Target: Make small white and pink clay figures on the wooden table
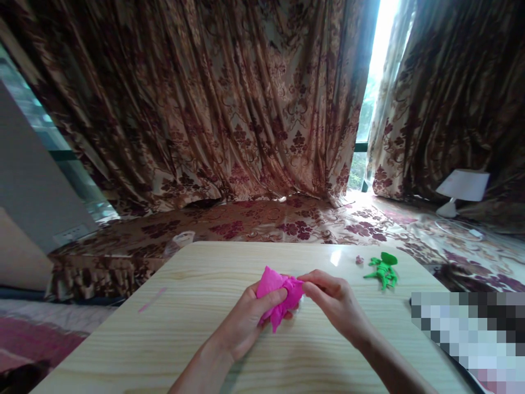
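A bright pink bundle (271, 282) of thin, creased material is held above the middle of the table. It has pointed corners and a gathered, knot-like part at its right; whether it is paper, cloth or plastic I cannot tell. My left hand (256, 309) is closed around it, thumb across the front and fingers behind. From the right, the thumb and forefinger of my right hand (330, 298) pinch the tip at the bundle's right end. Something pale shows just under that end, too small to name.
The light wood-grain table (197, 339) carries a green jointed toy figure (384, 270) and a small pinkish piece (359, 260) at back right. A thin pink strip (152, 300) lies at left. Behind are a clear plastic container (180, 241), a white lamp (463, 186) and patterned curtains (246, 109).
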Tool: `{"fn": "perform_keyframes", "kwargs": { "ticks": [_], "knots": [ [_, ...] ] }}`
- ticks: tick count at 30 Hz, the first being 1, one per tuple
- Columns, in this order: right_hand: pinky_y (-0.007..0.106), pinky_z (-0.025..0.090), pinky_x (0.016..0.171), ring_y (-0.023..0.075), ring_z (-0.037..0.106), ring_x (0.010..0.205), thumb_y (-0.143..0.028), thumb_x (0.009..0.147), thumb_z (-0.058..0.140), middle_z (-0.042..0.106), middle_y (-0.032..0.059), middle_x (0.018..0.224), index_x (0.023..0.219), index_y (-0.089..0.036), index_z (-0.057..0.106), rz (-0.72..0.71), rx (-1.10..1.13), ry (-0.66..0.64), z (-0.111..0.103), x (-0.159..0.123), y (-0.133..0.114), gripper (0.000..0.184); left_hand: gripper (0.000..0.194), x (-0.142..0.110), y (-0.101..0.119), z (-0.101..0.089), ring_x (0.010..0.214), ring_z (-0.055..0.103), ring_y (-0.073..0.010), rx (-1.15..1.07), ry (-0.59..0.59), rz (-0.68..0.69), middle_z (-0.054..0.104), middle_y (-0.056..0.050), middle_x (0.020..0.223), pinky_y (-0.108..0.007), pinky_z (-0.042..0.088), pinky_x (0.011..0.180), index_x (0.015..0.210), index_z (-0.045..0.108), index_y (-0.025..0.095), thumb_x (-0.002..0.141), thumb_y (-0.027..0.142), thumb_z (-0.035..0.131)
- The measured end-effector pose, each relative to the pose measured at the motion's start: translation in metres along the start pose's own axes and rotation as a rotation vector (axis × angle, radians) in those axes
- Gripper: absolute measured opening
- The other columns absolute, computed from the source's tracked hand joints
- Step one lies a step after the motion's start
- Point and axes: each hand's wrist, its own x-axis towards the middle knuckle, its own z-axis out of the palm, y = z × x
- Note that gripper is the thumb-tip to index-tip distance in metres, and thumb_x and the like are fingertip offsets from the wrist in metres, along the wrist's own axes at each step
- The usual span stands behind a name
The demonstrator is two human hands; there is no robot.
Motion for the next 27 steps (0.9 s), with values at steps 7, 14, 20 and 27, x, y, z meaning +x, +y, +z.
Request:
{"fn": "perform_keyframes", "kwargs": {
  "ticks": [7,14,20,27],
  "knots": [
    [0.028,0.049,0.071,0.0163,0.061,0.077,-0.032,0.078,0.061,0.067,0.0053,0.086,0.1,-0.017,0.064,0.046,0.047,0.014,0.0028,-0.0025,0.0064,0.027,0.029,-0.0004,0.0024,-0.001,0.077,0.061,-0.0187,0.008,0.023,-0.024,0.066,-0.012,0.096,-0.03,0.046,0.071,0.101,0.065,0.012,0.077,0.029,0.059],
    [0.021,0.044,0.058,0.0122,0.055,0.065,-0.028,0.078,0.061,0.064,0.0022,0.07,0.078,-0.015,0.067,0.04,0.054,0.012,0.0026,0.0005,0.0042,0.014,0.029,-0.0002,0.0,-0.003,0.074,0.06,-0.017,0.039,0.0,-0.003,0.066,-0.012,0.091,-0.03,0.045,0.071,0.103,0.063,0.011,0.079,0.027,0.057],
    [0.023,0.046,0.058,0.0127,0.057,0.064,-0.036,0.081,0.056,0.065,0.0031,0.072,0.089,-0.015,0.067,0.108,0.125,0.086,-0.0025,0.0034,0.006,0.025,0.029,0.0,0.0021,-0.0001,0.075,0.058,-0.0175,0.047,0.007,0.053,0.065,-0.011,0.09,-0.03,0.044,0.071,0.103,0.062,0.012,0.079,0.028,0.057],
    [0.021,0.04,0.053,0.0102,0.051,0.058,-0.034,0.08,0.058,0.059,0.0001,0.06,0.077,-0.013,0.068,0.165,0.125,-0.021,0.0025,0.0013,0.0102,0.023,0.026,0.0018,0.0006,0.0021,0.081,0.058,-0.0207,0.219,0.055,0.143,0.063,-0.008,0.083,-0.031,0.042,0.075,0.098,0.062,0.013,0.076,0.028,0.06]
  ]
}}
